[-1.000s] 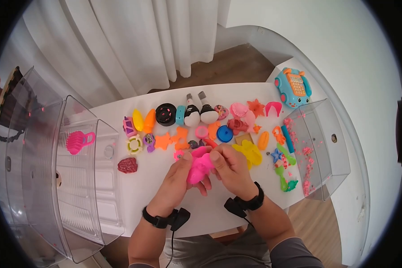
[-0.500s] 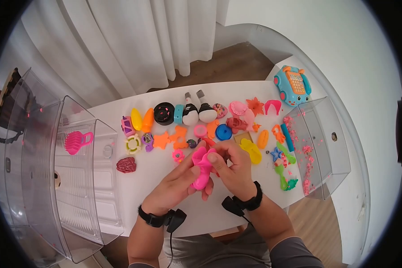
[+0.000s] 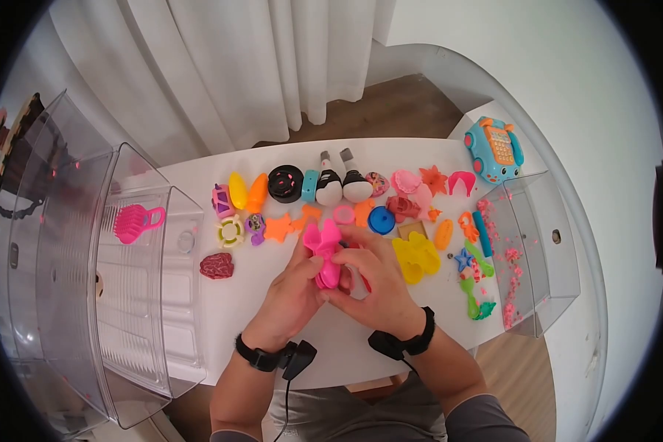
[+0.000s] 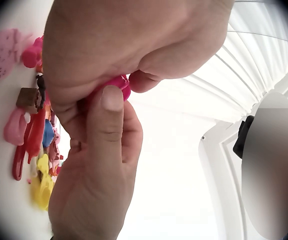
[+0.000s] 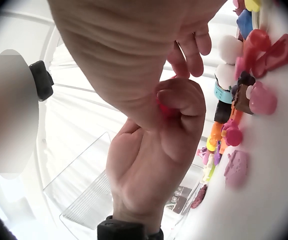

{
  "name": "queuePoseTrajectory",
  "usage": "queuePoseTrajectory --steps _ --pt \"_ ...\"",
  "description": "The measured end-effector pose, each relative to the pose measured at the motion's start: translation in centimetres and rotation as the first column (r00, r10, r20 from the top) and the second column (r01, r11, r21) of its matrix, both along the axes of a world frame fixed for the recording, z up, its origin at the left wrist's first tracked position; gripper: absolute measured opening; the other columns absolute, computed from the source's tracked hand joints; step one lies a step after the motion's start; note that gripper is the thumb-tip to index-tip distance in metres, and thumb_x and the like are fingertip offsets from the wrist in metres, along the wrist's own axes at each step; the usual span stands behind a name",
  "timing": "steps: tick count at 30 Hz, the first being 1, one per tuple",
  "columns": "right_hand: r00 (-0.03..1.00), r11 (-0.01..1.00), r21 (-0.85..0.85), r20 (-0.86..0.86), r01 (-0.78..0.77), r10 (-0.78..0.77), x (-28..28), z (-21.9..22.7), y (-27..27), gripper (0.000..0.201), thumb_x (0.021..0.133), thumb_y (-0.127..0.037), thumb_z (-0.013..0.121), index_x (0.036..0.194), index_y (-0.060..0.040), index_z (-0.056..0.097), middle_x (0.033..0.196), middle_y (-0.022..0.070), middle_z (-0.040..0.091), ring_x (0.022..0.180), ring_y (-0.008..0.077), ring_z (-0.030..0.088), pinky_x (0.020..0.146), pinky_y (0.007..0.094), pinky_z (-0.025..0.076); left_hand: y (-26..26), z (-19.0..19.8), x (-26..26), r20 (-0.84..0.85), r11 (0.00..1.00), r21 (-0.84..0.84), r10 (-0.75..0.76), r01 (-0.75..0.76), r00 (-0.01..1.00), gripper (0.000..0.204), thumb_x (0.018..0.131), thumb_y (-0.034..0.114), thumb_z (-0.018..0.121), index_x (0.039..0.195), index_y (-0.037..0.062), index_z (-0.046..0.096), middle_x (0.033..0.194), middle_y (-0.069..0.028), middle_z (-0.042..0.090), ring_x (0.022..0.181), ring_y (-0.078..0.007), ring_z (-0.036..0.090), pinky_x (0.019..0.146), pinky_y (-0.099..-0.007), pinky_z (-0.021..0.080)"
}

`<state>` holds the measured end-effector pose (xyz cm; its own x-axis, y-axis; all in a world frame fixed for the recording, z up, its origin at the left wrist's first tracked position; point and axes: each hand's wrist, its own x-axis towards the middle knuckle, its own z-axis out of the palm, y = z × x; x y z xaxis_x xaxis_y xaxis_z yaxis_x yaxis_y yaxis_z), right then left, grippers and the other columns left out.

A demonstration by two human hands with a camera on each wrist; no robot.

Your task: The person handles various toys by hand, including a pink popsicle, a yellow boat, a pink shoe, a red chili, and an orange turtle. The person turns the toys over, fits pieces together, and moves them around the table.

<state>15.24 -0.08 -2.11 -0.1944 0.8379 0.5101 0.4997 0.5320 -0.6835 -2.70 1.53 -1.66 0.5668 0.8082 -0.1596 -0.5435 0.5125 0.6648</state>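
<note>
A bright pink molded toy (image 3: 326,259) with rounded lobes stands between both hands above the table. My left hand (image 3: 287,296) grips its left side, thumb across the front. From the right, my right hand (image 3: 374,286) pinches it with thumb and curled fingers. In the left wrist view only a strip of the pink toy (image 4: 120,86) shows between the hands. Fingers hide most of the pink toy (image 5: 167,109) in the right wrist view too. Just right of it, part of a red item shows behind my right fingers in the head view.
Colorful toys lie across the white table (image 3: 236,324), among them a yellow mold (image 3: 417,258), blue lid (image 3: 381,219) and dark red piece (image 3: 217,266). Clear bins stand left, with a pink scoop (image 3: 135,222), and right (image 3: 541,254). A toy phone (image 3: 495,149) is at back right.
The pink toy has been turned and tilted between the hands, its lobes now pointing away from the body. The right-hand fingers have shifted lower along it. The head view has shifted slightly.
</note>
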Motion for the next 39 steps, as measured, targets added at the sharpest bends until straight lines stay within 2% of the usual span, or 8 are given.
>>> queuePoseTrajectory --steps 7,11,15,21,26,33,36,39 --pt "0.980 0.995 0.097 0.196 0.023 -0.042 0.0 0.3 0.0 0.058 0.072 -0.024 0.089 0.124 -0.0120 0.067 0.136 0.0162 0.064 0.114 0.0351 0.064 0.103 0.0501 0.045 -0.3 0.5 0.5 -0.064 0.997 -0.004 0.081 -0.081 0.995 0.060 0.111 0.028 0.041 0.165 0.0145 0.019 0.135 -0.0093 0.054 0.107 -0.0192 0.058 0.096 -0.0366 0.052" --pt "0.970 0.986 0.155 0.225 0.056 -0.090 -0.2 0.5 -0.1 0.056 0.072 -0.019 0.086 0.124 -0.0117 0.068 0.133 0.0136 0.065 0.112 0.0342 0.065 0.103 0.0497 0.046 -0.3 1.1 1.2 -0.073 0.987 -0.004 0.159 -0.159 0.985 0.061 0.112 0.026 0.041 0.166 0.0156 0.015 0.138 -0.0083 0.052 0.111 -0.0186 0.058 0.099 -0.0366 0.051" --pt "0.974 0.976 0.188 0.175 0.110 -0.144 -0.3 0.7 0.0 0.055 0.071 -0.012 0.083 0.124 -0.0113 0.069 0.123 0.0101 0.066 0.103 0.0310 0.065 0.095 0.0471 0.048 -0.1 0.5 1.0 -0.085 0.989 0.098 0.123 -0.115 0.989 0.064 0.112 0.024 0.046 0.167 0.0164 0.014 0.144 -0.0089 0.051 0.118 -0.0182 0.058 0.100 -0.0356 0.052" --pt "0.981 0.972 0.198 0.122 0.123 -0.149 0.0 0.7 0.0 0.056 0.070 -0.008 0.082 0.125 -0.0112 0.070 0.112 0.0083 0.065 0.097 0.0299 0.064 0.086 0.0450 0.048 0.4 0.6 0.9 -0.105 0.963 0.162 0.233 -0.215 0.967 0.074 0.102 0.017 0.070 0.164 0.0107 0.028 0.145 -0.0126 0.059 0.126 -0.0225 0.063 0.101 -0.0369 0.057" --pt "0.991 0.974 0.194 0.038 0.117 -0.127 -0.2 0.7 0.0 0.057 0.068 -0.006 0.083 0.124 -0.0112 0.071 0.107 0.0077 0.066 0.096 0.0301 0.063 0.084 0.0437 0.049 0.2 0.4 1.0 -0.099 0.951 0.165 0.281 -0.263 0.955 0.064 0.094 0.024 0.082 0.145 0.0029 0.050 0.135 -0.0124 0.066 0.119 -0.0207 0.067 0.097 -0.0350 0.058" --pt "0.996 0.981 0.171 0.013 0.089 -0.093 0.0 0.4 0.0 0.058 0.068 -0.005 0.084 0.125 -0.0118 0.073 0.107 0.0079 0.066 0.096 0.0298 0.063 0.084 0.0427 0.049 0.3 -0.3 -0.2 -0.176 0.978 0.094 0.199 -0.184 0.964 0.058 0.091 0.030 0.085 0.135 0.0026 0.058 0.124 -0.0082 0.070 0.109 -0.0168 0.070 0.092 -0.0313 0.058" --pt "0.999 0.989 0.140 -0.022 0.051 -0.049 0.2 1.0 0.0 0.058 0.070 -0.008 0.086 0.126 -0.0129 0.073 0.109 0.0091 0.066 0.098 0.0293 0.062 0.085 0.0421 0.049 0.3 0.3 -0.5 -0.135 0.983 0.079 0.178 -0.169 0.975 0.061 0.090 0.036 0.085 0.133 0.0020 0.059 0.119 -0.0081 0.071 0.105 -0.0175 0.071 0.089 -0.0313 0.059" --pt "0.997 0.996 0.087 -0.073 0.010 -0.003 0.3 1.2 -0.2 0.058 0.072 -0.012 0.088 0.128 -0.0138 0.073 0.111 0.0103 0.065 0.100 0.0287 0.061 0.086 0.0411 0.049 0.5 0.3 -1.1 -0.033 0.996 0.062 0.070 -0.068 0.997 0.063 0.093 0.030 0.083 0.140 0.0001 0.054 0.126 -0.0115 0.069 0.109 -0.0221 0.072 0.095 -0.0359 0.060"
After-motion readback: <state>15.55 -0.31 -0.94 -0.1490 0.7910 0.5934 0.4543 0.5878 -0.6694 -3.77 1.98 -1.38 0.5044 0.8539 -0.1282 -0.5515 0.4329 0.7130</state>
